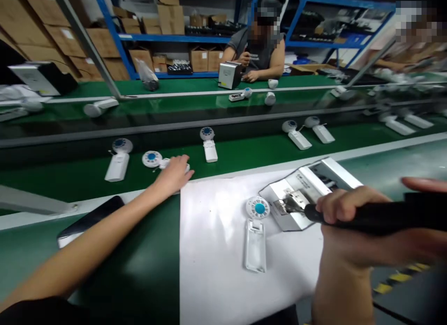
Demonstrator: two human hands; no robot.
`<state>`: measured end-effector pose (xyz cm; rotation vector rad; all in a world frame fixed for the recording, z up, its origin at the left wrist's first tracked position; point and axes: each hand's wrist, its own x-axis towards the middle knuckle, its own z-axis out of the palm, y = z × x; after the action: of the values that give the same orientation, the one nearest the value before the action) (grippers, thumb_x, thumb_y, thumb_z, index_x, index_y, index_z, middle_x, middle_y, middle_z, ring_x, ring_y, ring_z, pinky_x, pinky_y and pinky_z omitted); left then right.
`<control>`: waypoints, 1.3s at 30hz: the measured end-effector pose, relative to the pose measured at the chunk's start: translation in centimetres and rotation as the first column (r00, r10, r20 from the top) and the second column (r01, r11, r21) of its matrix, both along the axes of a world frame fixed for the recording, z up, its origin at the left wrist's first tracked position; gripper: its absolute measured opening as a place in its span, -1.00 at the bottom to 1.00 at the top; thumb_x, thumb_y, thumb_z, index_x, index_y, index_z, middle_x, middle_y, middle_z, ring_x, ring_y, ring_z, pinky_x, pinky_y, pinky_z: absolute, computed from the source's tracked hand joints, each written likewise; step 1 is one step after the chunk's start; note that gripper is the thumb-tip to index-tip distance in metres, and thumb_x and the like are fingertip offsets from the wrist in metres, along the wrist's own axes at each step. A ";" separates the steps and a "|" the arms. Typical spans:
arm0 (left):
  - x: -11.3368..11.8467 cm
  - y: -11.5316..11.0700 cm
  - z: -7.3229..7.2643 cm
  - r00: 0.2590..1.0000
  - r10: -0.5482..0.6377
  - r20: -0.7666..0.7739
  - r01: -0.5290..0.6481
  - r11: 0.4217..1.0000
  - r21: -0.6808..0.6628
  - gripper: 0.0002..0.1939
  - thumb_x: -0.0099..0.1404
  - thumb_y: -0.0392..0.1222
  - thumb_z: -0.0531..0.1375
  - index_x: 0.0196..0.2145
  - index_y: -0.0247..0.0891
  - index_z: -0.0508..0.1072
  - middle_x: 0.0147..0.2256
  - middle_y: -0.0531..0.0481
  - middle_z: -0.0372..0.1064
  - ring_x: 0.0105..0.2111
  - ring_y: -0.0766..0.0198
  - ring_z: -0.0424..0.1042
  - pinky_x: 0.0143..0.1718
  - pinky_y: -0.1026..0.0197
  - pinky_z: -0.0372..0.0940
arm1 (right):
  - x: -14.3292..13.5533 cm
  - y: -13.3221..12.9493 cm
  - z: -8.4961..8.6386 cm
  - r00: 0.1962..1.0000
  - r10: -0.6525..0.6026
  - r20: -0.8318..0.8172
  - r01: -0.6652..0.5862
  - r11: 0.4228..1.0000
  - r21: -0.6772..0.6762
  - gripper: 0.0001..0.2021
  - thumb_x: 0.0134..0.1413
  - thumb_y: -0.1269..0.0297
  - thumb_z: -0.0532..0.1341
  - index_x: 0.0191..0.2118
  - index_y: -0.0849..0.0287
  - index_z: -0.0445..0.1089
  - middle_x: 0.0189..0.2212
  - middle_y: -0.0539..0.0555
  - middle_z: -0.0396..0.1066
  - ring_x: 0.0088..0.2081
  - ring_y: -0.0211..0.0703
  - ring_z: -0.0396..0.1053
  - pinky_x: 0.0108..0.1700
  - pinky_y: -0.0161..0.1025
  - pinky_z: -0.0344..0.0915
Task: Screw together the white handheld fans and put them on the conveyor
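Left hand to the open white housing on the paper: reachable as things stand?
Probably yes. The left hand would have to leave the unit it partly covers, but only bare paper lies between hand and housing; the right hand and black tool are beyond.

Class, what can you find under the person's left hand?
White plastic shows on either side of the left hand, on the green belt; whatever lies directly beneath is covered.

The left hand [173,175] is hiding part of a white device [152,159]. The right edge is cutting off the black power screwdriver [384,213], whose tip is blurring against the metal screw feeder [307,183]; the feeder's lettering is appearing too small for reading. The right hand [377,243] is blurring, and pixelation is covering the face of the person opposite [260,57].
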<state>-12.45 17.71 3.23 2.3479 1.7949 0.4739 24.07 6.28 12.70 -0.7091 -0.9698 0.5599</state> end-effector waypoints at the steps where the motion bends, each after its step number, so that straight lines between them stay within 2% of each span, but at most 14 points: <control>1: -0.1 0.8 0.5 1.000 0.005 -0.014 -0.005 0.999 0.034 -0.53 0.53 -0.07 0.21 0.23 -0.45 0.40 0.12 -0.50 0.40 0.23 -0.39 0.32 0.20 -0.28 0.29 | -0.5 0.4 0.3 0.996 -0.064 0.063 0.060 0.996 0.063 -0.38 0.02 -0.45 0.41 -0.06 -0.06 0.41 -0.69 -0.20 0.29 -0.77 -0.22 0.07 -0.75 -0.27 0.12; 4: 0.5 3.3 1.3 0.977 -0.152 -0.148 0.168 0.981 0.097 -0.52 0.54 0.00 0.17 0.21 -0.42 0.46 0.26 -0.50 0.28 0.39 -0.45 0.09 0.34 -0.35 0.12 | -1.8 1.8 -0.1 0.980 -0.134 0.145 0.112 0.982 0.151 -0.44 0.18 -0.39 0.35 -0.09 0.02 0.36 -0.69 -0.20 0.27 -0.78 -0.24 0.05 -0.75 -0.27 0.09; 7: 1.7 6.3 1.6 0.902 -0.371 -0.222 0.380 0.925 -0.003 -0.66 0.51 -0.09 0.16 0.06 -0.34 0.57 0.15 -0.36 0.42 0.27 -0.24 0.26 0.33 -0.18 0.16 | -2.2 3.0 -1.4 0.982 -0.091 0.164 0.069 0.988 0.139 -0.48 0.21 -0.28 0.40 -0.10 0.07 0.35 -0.68 -0.18 0.30 -0.76 -0.27 0.09 -0.72 -0.30 0.09; 9: 2.4 7.5 1.9 0.886 -0.423 -0.191 0.422 0.905 -0.048 -0.71 0.53 -0.14 0.12 -0.01 -0.29 0.59 0.03 -0.26 0.50 0.11 -0.09 0.37 0.23 -0.06 0.23 | -2.4 3.3 -2.1 0.982 -0.070 0.174 0.050 0.992 0.113 -0.50 0.19 -0.23 0.44 -0.11 0.09 0.36 -0.68 -0.18 0.31 -0.76 -0.28 0.09 -0.71 -0.31 0.10; 11: 3.1 7.2 2.3 0.881 -0.447 -0.157 0.444 0.894 -0.056 -0.69 0.57 -0.16 0.06 -0.01 -0.29 0.58 -0.01 -0.22 0.51 0.03 -0.02 0.41 0.16 0.01 0.26 | -2.6 3.0 -2.3 0.983 -0.039 0.178 0.022 0.995 0.100 -0.50 0.17 -0.22 0.45 -0.10 0.07 0.36 -0.68 -0.19 0.30 -0.76 -0.28 0.09 -0.71 -0.31 0.11; 13: 4.2 4.7 2.9 0.860 -0.495 -0.122 0.494 0.868 -0.040 -0.68 0.58 -0.18 0.03 0.00 -0.30 0.56 0.00 -0.22 0.49 0.02 -0.02 0.42 0.15 0.00 0.27 | -3.0 2.2 -2.2 0.985 0.043 0.164 -0.054 0.996 0.067 -0.49 0.20 -0.29 0.39 -0.08 0.04 0.35 -0.69 -0.21 0.26 -0.77 -0.28 0.07 -0.71 -0.32 0.12; 16: 6.7 -2.1 2.8 0.759 -0.648 -0.066 0.650 0.760 0.017 -0.76 0.50 -0.27 0.10 -0.06 -0.29 0.56 -0.03 -0.21 0.49 -0.02 -0.02 0.42 0.17 -0.07 0.28 | -4.1 0.7 -1.7 0.976 0.185 0.116 -0.190 0.981 0.035 -0.46 0.27 -0.42 0.24 -0.03 -0.03 0.36 -0.69 -0.23 0.23 -0.79 -0.27 0.04 -0.73 -0.29 0.15; 18: 8.4 -7.3 1.9 0.684 -0.728 -0.033 0.729 0.683 0.049 -0.86 0.42 -0.32 0.19 -0.14 -0.28 0.55 -0.13 -0.17 0.48 -0.10 0.00 0.41 0.07 -0.05 0.31 | -5.0 0.0 -1.3 0.964 0.250 0.093 -0.255 0.965 0.057 -0.44 0.29 -0.45 0.20 -0.01 -0.05 0.41 -0.67 -0.21 0.26 -0.79 -0.26 0.05 -0.75 -0.26 0.17; 20: 9.7 -11.6 0.5 0.630 -0.776 -0.001 0.774 0.628 0.086 -0.93 0.45 -0.28 0.23 -0.15 -0.27 0.53 -0.17 -0.15 0.48 -0.13 0.01 0.39 0.03 -0.03 0.33 | -6.1 -0.3 -1.1 0.952 0.297 0.072 -0.302 0.951 0.067 -0.44 0.31 -0.45 0.16 0.00 -0.06 0.44 -0.66 -0.19 0.27 -0.80 -0.26 0.04 -0.77 -0.25 0.15; 23: 10.6 -15.3 -1.5 0.576 -0.816 0.042 0.804 0.576 0.152 -0.85 0.59 -0.15 0.20 -0.12 -0.27 0.52 -0.15 -0.13 0.51 -0.12 0.03 0.41 0.09 -0.02 0.32 | -8.2 0.1 -1.4 0.939 0.343 0.042 -0.344 0.938 0.040 -0.47 0.31 -0.43 0.19 -0.02 -0.07 0.42 -0.67 -0.21 0.26 -0.80 -0.27 0.04 -0.77 -0.28 0.13; 25: 10.7 -16.1 -2.3 0.559 -0.828 0.042 0.811 0.557 0.181 -0.80 0.63 -0.12 0.17 -0.12 -0.26 0.52 -0.12 -0.13 0.53 -0.10 0.03 0.42 0.14 -0.02 0.30 | -9.6 0.5 -2.0 0.927 0.372 0.037 -0.372 0.928 0.001 -0.48 0.26 -0.43 0.26 -0.05 -0.06 0.39 -0.68 -0.24 0.24 -0.81 -0.28 0.03 -0.77 -0.29 0.13; 28: 10.7 -16.0 -2.5 0.564 -0.825 0.042 0.803 0.559 0.207 -0.79 0.64 -0.10 0.18 -0.14 -0.23 0.52 -0.11 -0.11 0.54 -0.07 0.04 0.44 0.21 0.00 0.28 | -10.9 1.0 -3.2 0.916 0.399 0.037 -0.396 0.916 -0.068 -0.45 0.22 -0.43 0.30 -0.07 -0.04 0.33 -0.71 -0.26 0.23 -0.81 -0.29 0.01 -0.75 -0.32 0.10; 33: 10.8 -15.8 -2.1 0.567 -0.821 0.067 0.792 0.566 0.228 -0.82 0.59 -0.08 0.25 -0.17 -0.19 0.51 -0.13 -0.09 0.54 -0.07 0.06 0.46 0.20 0.01 0.30 | -11.1 1.4 -4.3 0.914 0.401 0.064 -0.394 0.914 -0.099 -0.43 0.20 -0.44 0.31 -0.07 -0.03 0.28 -0.70 -0.27 0.23 -0.80 -0.30 0.02 -0.72 -0.32 0.13; 39: 10.9 -15.9 -2.0 0.572 -0.817 0.067 0.788 0.571 0.229 -0.82 0.60 -0.10 0.21 -0.17 -0.21 0.51 -0.14 -0.08 0.54 -0.07 0.06 0.45 0.19 0.02 0.30 | -11.2 1.9 -5.0 0.863 0.489 0.123 -0.476 0.871 -0.124 -0.46 0.24 -0.40 0.30 -0.06 -0.04 0.26 -0.68 -0.26 0.25 -0.78 -0.27 0.06 -0.71 -0.29 0.10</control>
<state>-1.54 1.86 1.24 2.7942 0.4443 0.6509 12.88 8.15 7.70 -0.5910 -1.2840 1.0082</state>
